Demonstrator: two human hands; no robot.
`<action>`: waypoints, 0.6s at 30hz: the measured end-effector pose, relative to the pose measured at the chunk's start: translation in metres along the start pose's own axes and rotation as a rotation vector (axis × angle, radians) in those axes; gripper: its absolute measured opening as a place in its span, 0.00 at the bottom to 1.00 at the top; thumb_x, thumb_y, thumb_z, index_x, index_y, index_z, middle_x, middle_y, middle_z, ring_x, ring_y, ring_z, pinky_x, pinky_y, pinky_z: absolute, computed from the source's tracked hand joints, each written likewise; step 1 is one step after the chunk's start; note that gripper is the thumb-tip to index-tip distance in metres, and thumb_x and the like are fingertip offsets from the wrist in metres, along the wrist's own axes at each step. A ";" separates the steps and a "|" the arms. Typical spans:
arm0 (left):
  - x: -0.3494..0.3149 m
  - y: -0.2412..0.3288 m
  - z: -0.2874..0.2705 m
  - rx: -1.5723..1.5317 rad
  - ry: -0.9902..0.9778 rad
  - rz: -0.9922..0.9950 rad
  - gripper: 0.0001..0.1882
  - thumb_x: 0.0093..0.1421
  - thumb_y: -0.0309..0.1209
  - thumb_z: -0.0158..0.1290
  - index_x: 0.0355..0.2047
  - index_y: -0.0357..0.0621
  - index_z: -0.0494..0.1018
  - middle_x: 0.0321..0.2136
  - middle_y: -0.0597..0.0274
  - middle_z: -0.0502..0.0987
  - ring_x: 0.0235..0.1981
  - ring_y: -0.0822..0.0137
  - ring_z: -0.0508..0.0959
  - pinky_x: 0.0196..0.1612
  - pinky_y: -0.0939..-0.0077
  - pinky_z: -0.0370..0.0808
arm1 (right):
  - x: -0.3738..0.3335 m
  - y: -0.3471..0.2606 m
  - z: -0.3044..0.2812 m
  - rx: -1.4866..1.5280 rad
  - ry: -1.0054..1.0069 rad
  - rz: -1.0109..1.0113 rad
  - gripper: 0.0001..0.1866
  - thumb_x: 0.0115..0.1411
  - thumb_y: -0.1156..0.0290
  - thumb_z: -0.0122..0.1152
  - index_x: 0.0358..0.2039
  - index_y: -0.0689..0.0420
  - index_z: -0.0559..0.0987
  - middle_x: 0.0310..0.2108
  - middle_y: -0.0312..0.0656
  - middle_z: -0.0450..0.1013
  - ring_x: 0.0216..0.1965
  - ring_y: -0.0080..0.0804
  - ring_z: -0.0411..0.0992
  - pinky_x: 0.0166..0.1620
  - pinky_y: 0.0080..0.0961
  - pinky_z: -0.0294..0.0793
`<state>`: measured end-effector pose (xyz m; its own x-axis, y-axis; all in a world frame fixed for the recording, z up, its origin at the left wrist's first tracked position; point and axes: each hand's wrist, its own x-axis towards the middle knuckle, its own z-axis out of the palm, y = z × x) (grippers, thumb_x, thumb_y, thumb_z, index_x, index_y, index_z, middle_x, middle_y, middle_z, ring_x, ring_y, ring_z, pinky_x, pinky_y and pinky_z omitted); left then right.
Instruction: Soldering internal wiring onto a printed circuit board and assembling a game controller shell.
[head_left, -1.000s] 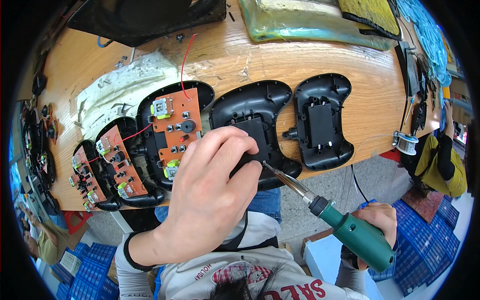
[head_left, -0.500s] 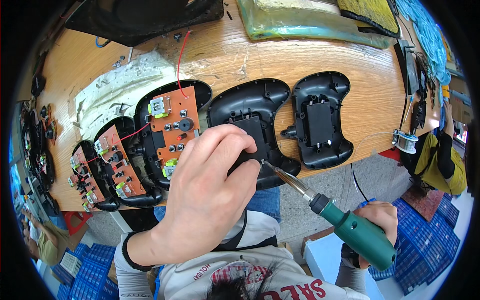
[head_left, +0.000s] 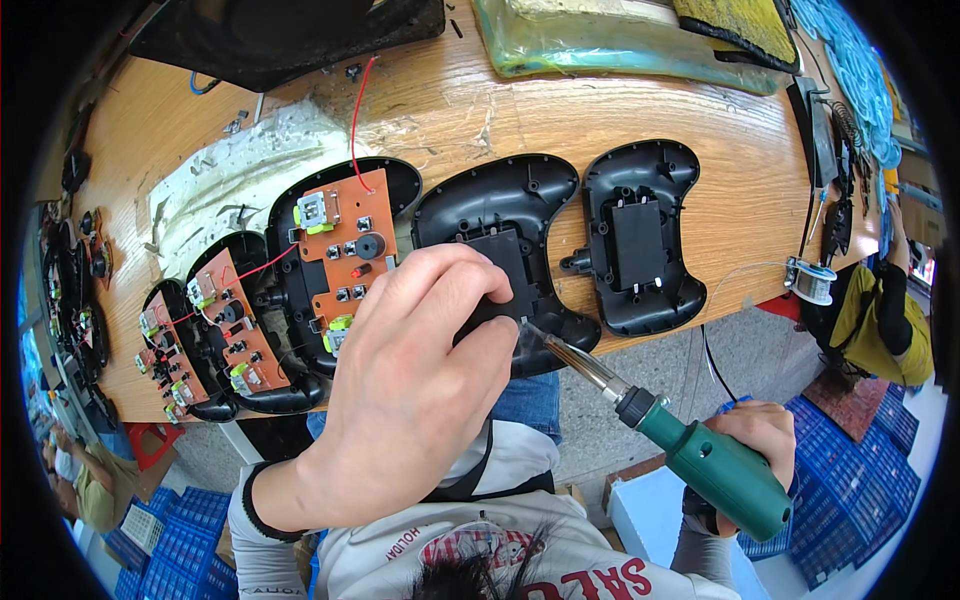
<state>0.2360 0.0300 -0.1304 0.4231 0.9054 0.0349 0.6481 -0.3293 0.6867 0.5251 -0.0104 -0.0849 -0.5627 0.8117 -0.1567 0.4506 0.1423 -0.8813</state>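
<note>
My right hand (head_left: 764, 437) grips the green-handled soldering iron (head_left: 715, 468), whose metal tip points up and left, just right of my left fingertips. Curled over the middle black game-controller shell (head_left: 493, 190), my left hand (head_left: 415, 370) has its thumb and fingers closed at the black rectangular compartment (head_left: 500, 262). What they pinch, if anything, is hidden. A small metal tab shows between my fingertips and the iron's tip. Right of it lies another controller shell (head_left: 647, 312) with a similar compartment. Left of my hand, an orange circuit board (head_left: 335, 235) with a red wire rests on a third shell.
More shells with circuit boards (head_left: 240, 325) stand farther left. A solder spool (head_left: 810, 283) sits at the table's right edge, near an iron stand (head_left: 812, 130). A plastic-wrapped bundle (head_left: 620, 45) and a black tray (head_left: 290, 40) lie at the back. Other people work at both sides.
The soldering iron's tip has drawn back slightly down and right, away from the metal tab. My left hand stays nearly where it was, over the middle shell.
</note>
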 end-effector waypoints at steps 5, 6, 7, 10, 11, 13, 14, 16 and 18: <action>0.000 -0.001 0.000 0.000 -0.016 0.003 0.08 0.38 0.19 0.58 0.22 0.38 0.73 0.31 0.61 0.71 0.40 0.59 0.71 0.40 0.68 0.70 | -0.002 0.001 0.000 -0.018 0.012 -0.003 0.31 0.38 0.49 0.69 0.32 0.65 0.76 0.16 0.43 0.73 0.12 0.30 0.70 0.16 0.21 0.64; 0.000 -0.001 0.000 0.002 -0.015 0.007 0.08 0.38 0.19 0.58 0.21 0.38 0.73 0.31 0.61 0.71 0.40 0.59 0.72 0.40 0.68 0.70 | -0.002 0.001 0.001 -0.019 0.014 -0.007 0.31 0.38 0.49 0.69 0.32 0.65 0.76 0.16 0.43 0.73 0.12 0.30 0.70 0.16 0.21 0.64; 0.000 -0.002 0.000 0.003 -0.014 0.011 0.08 0.38 0.19 0.58 0.21 0.38 0.73 0.31 0.61 0.71 0.40 0.59 0.72 0.40 0.68 0.70 | -0.001 0.001 0.000 -0.019 0.014 -0.006 0.31 0.38 0.49 0.69 0.32 0.65 0.76 0.16 0.43 0.73 0.12 0.30 0.70 0.16 0.21 0.64; 0.000 -0.001 0.000 -0.006 -0.011 0.003 0.07 0.38 0.18 0.58 0.21 0.38 0.73 0.31 0.61 0.71 0.39 0.58 0.72 0.40 0.68 0.70 | 0.000 -0.001 0.001 -0.003 0.006 -0.013 0.31 0.38 0.50 0.70 0.32 0.65 0.76 0.16 0.43 0.73 0.12 0.30 0.70 0.16 0.21 0.64; 0.000 -0.001 0.000 -0.006 -0.011 0.002 0.07 0.38 0.18 0.58 0.21 0.38 0.73 0.31 0.61 0.71 0.39 0.58 0.72 0.40 0.68 0.70 | -0.002 -0.001 0.003 -0.022 0.037 0.034 0.35 0.37 0.38 0.62 0.27 0.64 0.75 0.15 0.42 0.72 0.12 0.29 0.70 0.16 0.18 0.64; 0.000 0.000 0.000 -0.007 -0.001 -0.003 0.08 0.38 0.18 0.58 0.21 0.37 0.73 0.30 0.61 0.71 0.39 0.58 0.72 0.39 0.68 0.70 | -0.004 0.001 0.003 -0.043 0.068 0.083 0.42 0.37 0.27 0.54 0.22 0.63 0.74 0.14 0.41 0.72 0.12 0.28 0.70 0.17 0.16 0.65; 0.001 0.000 0.001 -0.008 -0.001 -0.003 0.08 0.38 0.18 0.58 0.21 0.37 0.73 0.30 0.61 0.71 0.39 0.58 0.72 0.39 0.68 0.70 | -0.004 0.003 0.001 -0.028 0.038 0.032 0.37 0.36 0.37 0.62 0.27 0.64 0.75 0.16 0.43 0.73 0.12 0.29 0.71 0.17 0.18 0.65; 0.001 0.001 0.001 -0.002 0.005 -0.002 0.08 0.38 0.18 0.57 0.21 0.37 0.73 0.30 0.61 0.71 0.39 0.58 0.72 0.39 0.68 0.70 | -0.004 0.004 0.000 -0.012 0.008 -0.019 0.34 0.36 0.46 0.70 0.31 0.65 0.76 0.18 0.45 0.74 0.13 0.30 0.71 0.17 0.20 0.66; 0.002 0.001 0.001 0.005 0.000 -0.003 0.08 0.38 0.17 0.57 0.21 0.37 0.73 0.30 0.61 0.71 0.39 0.58 0.72 0.39 0.68 0.70 | -0.004 0.001 0.002 -0.011 0.071 -0.011 0.35 0.35 0.43 0.70 0.30 0.65 0.76 0.18 0.45 0.74 0.14 0.31 0.72 0.17 0.19 0.67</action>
<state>0.2385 0.0309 -0.1302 0.4213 0.9063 0.0332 0.6523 -0.3282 0.6832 0.5271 -0.0145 -0.0862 -0.5175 0.8480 -0.1147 0.4526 0.1574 -0.8777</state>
